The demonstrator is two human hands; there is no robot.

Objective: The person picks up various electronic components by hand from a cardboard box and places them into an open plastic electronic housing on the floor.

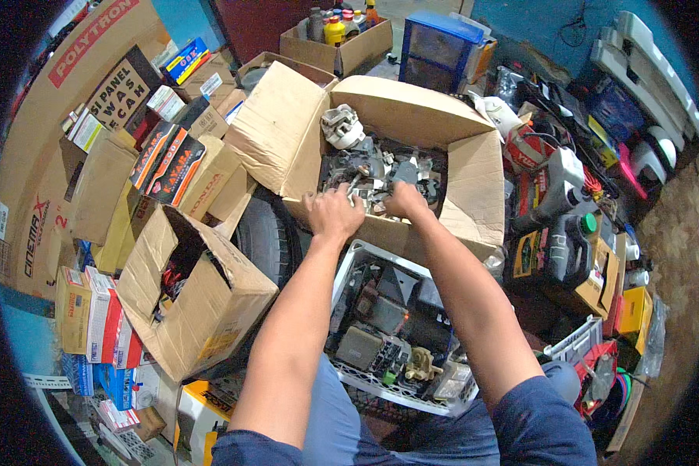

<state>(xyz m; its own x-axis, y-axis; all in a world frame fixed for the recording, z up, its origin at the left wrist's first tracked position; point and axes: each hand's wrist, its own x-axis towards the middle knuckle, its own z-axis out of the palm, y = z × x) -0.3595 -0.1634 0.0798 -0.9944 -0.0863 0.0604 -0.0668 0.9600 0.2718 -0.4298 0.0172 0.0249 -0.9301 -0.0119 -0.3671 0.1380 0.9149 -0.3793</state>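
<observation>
Both my hands reach into an open cardboard box point(307, 167) that holds a jumble of small grey, white and dark mechanical parts point(377, 159). Just inside its near wall is my left hand point(334, 211), fingers curled near a small shiny metal piece point(354, 184); what they grip is unclear. My right hand point(405, 201) is closed and points down among the parts, beside a flat grey piece point(406, 172). Its fingertips are hidden. In the box's far left corner lies a larger off-white part point(342, 126).
Between my forearms stands a white plastic crate point(340, 281) of dark electrical parts. A tire point(262, 237) and an open carton point(225, 283) are on the left. Bottles point(335, 31) fill a far box. To the right are a dark jug point(573, 247) and piled packages.
</observation>
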